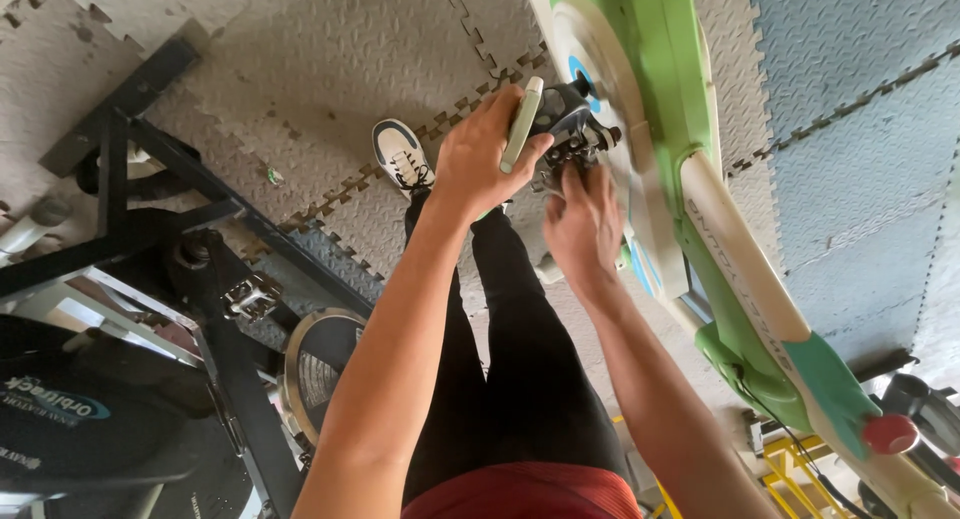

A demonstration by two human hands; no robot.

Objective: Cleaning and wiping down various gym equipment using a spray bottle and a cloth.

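My left hand (478,161) is wrapped around the pale green crank arm (523,125) of a green and cream exercise bike (700,219). Just to its right, my right hand (583,227) has its fingers at the black pedal (572,127) on the end of that crank, beside the bike's round white flywheel cover (612,129). What the right fingers pinch is hidden by the pedal. My legs in black trousers and a white shoe (401,155) show below the arms.
A black exercise bike frame (150,239) with its own pedal (249,299) and metal flywheel (318,364) stands at the left. Grey interlocking foam mats (330,69) cover the floor, blue ones (860,109) at the right. A red knob (889,434) and yellow frame (790,469) sit lower right.
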